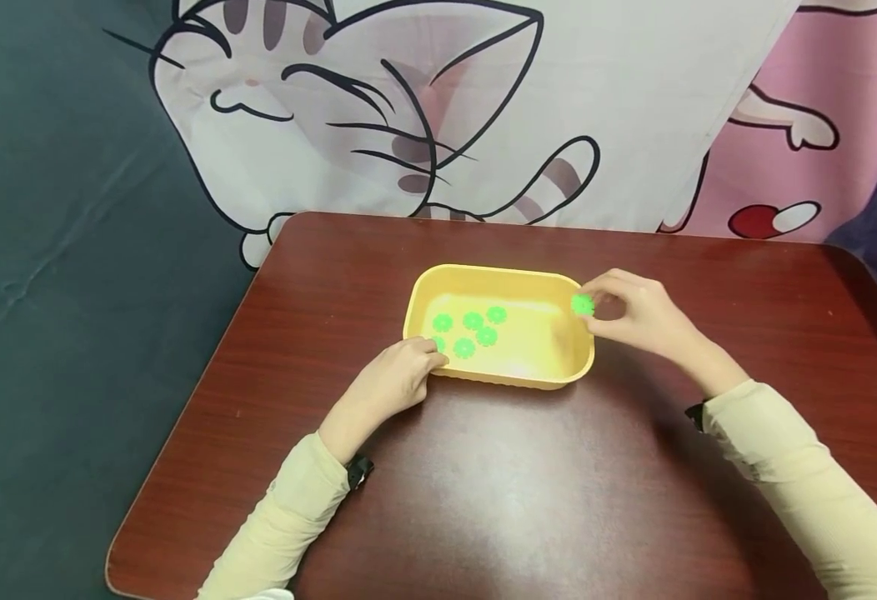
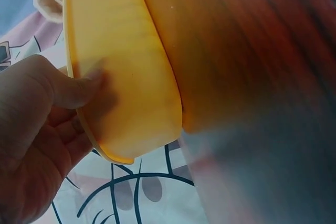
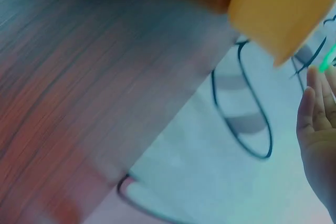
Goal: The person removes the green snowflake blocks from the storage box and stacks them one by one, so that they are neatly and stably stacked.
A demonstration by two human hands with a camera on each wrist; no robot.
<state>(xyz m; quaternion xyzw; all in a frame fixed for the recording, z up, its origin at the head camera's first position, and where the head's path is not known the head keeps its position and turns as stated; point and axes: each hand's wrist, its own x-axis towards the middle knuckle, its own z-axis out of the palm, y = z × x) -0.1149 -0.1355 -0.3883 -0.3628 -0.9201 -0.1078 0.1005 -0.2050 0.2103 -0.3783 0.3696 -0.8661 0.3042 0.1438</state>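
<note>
A yellow plastic basin (image 1: 528, 377) stands on the table with several flat green flower-shaped pieces (image 1: 464, 347) lying in its left half. My left hand (image 1: 401, 373) grips the basin's near left rim; the left wrist view shows the thumb pressed on the outer wall (image 2: 131, 72) and the fingers behind the rim. Over the basin's right end, my right hand (image 1: 637, 312) pinches one green flower-shaped piece (image 1: 583, 304) between thumb and fingers. Only a green edge of that piece (image 3: 326, 60) shows in the right wrist view, at the fingertips.
The dark red-brown wooden table (image 1: 513, 475) extends around the basin on every side. Behind its far edge hangs a cloth backdrop (image 1: 633, 83) with a cartoon cat. A plain dark green cloth (image 1: 56, 250) lies beyond the left edge.
</note>
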